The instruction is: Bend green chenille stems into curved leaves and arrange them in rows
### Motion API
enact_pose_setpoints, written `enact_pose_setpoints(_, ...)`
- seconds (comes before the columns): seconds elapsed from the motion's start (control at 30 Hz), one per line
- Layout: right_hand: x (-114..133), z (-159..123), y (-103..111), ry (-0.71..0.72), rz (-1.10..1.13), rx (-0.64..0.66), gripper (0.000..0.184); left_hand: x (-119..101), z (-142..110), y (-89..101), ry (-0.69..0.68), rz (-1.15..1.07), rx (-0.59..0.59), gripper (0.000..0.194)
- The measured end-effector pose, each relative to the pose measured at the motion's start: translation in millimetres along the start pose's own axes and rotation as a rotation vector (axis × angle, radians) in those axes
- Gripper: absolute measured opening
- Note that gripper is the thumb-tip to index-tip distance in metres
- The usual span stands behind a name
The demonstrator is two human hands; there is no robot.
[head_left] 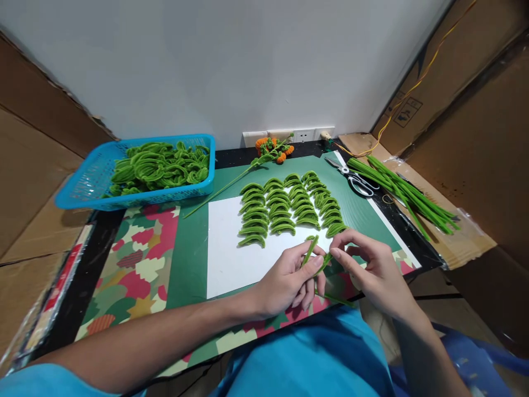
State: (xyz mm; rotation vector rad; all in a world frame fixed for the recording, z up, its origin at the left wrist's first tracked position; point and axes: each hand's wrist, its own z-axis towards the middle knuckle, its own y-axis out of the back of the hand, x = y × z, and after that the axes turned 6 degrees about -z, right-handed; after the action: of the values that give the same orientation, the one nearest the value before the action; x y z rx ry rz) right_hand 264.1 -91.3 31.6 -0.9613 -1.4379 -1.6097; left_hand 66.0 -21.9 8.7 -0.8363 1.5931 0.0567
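Near the table's front edge, my left hand (295, 275) is closed on a bent green pipe cleaner (311, 251), whose upper end sticks up past the thumb. Thumb and forefinger of my right hand (367, 264) pinch the same pipe cleaner just to the right. A long green end (336, 299) hangs out below my left hand. Beyond the hands, curved green pipe-cleaner leaves (281, 212) lie in several columns on a white sheet (231, 259). The part of the pipe cleaner inside my left fist is hidden.
A blue plastic basket (177, 194) full of green leaf pieces stands at back left. An orange-flowered stem (231, 182) lies behind the columns. Scissors (359, 182) and a bundle of straight green pipe cleaners (407, 193) lie at right. Cardboard (475, 110) walls both sides; a yellow cord (388, 124) runs to a socket.
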Motion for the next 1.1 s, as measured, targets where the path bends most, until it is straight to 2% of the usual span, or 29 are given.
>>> enact_pose_setpoints(0.2, -2, 0, -6, 0.057, 0.014, -0.025, 0.018, 1, 1, 1.3, 0.029, -0.006, 0.032, 0.035)
enact_pose_setpoints(0.4, -1, -6, -7, -0.069, 0.113, 0.010, 0.021, -3, 0, 1.4, 0.055, 0.037, 0.045, 0.040)
enact_pose_setpoints(0.6, -1, -3, -5, -0.060, 0.083, -0.006, 0.020, -4, 1, 1.3, 0.073, 0.055, 0.033, 0.038)
enact_pose_setpoints(0.77, -7, -2, -8, -0.080, 0.186, -0.110, 0.018, -3, 2, 3.8, 0.066, 0.039, 0.031, 0.038)
enact_pose_setpoints(0.9, -6, -4, -11, -0.047, 0.174, -0.160, 0.016, -2, 1, 3.6, 0.046, 0.025, 0.013, 0.036)
enact_pose_setpoints(1.1, -1, -3, -12, 0.067, 0.057, -0.066, 0.012, -3, 1, 2.1, 0.047, 0.062, -0.001, 0.037)
